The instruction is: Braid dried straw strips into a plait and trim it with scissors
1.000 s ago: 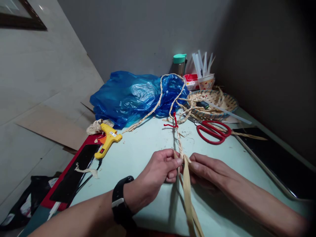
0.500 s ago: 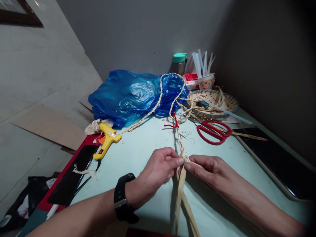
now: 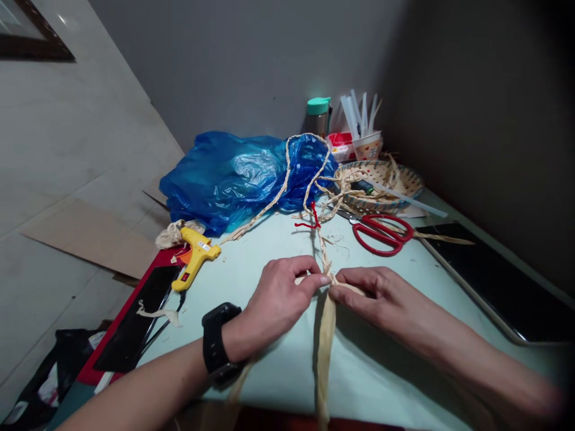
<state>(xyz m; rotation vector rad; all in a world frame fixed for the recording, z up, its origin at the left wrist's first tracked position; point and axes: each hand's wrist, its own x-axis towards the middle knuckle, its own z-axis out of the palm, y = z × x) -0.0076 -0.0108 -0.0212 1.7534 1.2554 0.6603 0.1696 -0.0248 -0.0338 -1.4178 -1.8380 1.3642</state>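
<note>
A pale braid of flat straw-like strands (image 3: 322,250) runs from the back of the table down to my fingers. My left hand (image 3: 281,296), with a black watch (image 3: 218,341) on the wrist, pinches the braid's lower end between thumb and fingers. Close against it, my right hand (image 3: 381,293) grips a strand at the same spot, thumb and forefinger together. One wide loose strand (image 3: 326,353) hangs down between the hands toward the table's front edge. Another strand passes under my left hand, mostly hidden. Higher up, a red tie (image 3: 315,221) is knotted around the braid.
Red-handled scissors (image 3: 381,234) lie right of the braid, beside a black tablet-like slab (image 3: 498,281). A woven basket (image 3: 415,179) holds more strands. Behind are a blue plastic bag (image 3: 224,179), a cup of glue sticks (image 3: 368,145) and a bottle (image 3: 317,117). A yellow glue gun (image 3: 193,260) rests at left.
Two strands hung below my hands before; now one hangs there and another has gone over to the left, under my left hand. Both hands have shifted slightly up and left in view.
</note>
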